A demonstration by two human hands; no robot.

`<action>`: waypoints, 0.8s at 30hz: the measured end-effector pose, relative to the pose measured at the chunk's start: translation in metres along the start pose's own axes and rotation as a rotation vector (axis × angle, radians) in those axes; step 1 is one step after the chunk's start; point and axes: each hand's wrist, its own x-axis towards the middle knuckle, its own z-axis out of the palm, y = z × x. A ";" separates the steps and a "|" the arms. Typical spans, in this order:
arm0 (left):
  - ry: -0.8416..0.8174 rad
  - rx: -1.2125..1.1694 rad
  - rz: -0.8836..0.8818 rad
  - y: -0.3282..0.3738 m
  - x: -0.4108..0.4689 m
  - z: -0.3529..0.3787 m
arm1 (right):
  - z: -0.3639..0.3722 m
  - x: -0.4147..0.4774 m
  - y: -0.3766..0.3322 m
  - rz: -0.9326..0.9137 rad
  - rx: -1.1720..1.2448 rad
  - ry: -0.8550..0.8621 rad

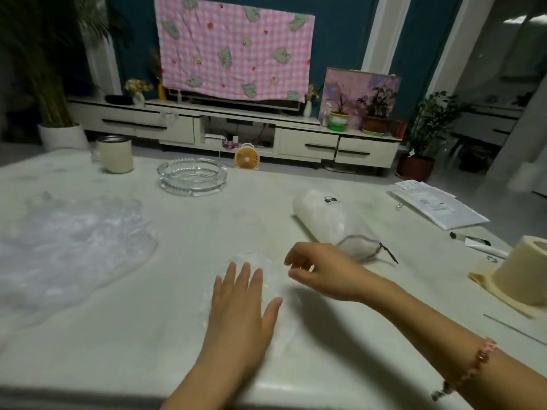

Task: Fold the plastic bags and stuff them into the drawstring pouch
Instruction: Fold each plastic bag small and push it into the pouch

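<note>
A folded clear plastic bag (268,275) lies flat on the white table in front of me. My left hand (241,304) presses on it with straight, spread fingers. My right hand (318,272) hovers just right of the bag with loosely curled fingers and holds nothing. Behind the right hand lies the translucent drawstring pouch (325,217) on its side, its dark-corded mouth (362,247) facing me, with something pale inside. A heap of crumpled clear plastic bags (68,244) spreads over the left of the table.
A glass ashtray (192,176) and a cream mug (117,153) stand at the table's far side. Papers (438,205), a pen (470,238) and a cream tape-like roll (521,273) sit at the right. A TV cabinet (236,125) stands beyond.
</note>
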 end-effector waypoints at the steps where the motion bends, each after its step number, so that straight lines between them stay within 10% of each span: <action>1: -0.067 0.039 -0.038 -0.011 -0.010 -0.001 | 0.014 -0.002 -0.004 -0.036 0.017 -0.044; 11: -0.273 0.084 -0.109 -0.067 -0.046 -0.013 | 0.053 -0.020 -0.035 -0.138 -0.483 -0.143; 19: 0.151 -0.130 -0.156 -0.035 -0.046 -0.024 | 0.041 -0.025 -0.037 -0.086 -0.253 0.199; 24: -0.085 0.080 -0.103 -0.012 -0.040 0.002 | 0.073 -0.028 -0.017 -0.211 -0.185 -0.033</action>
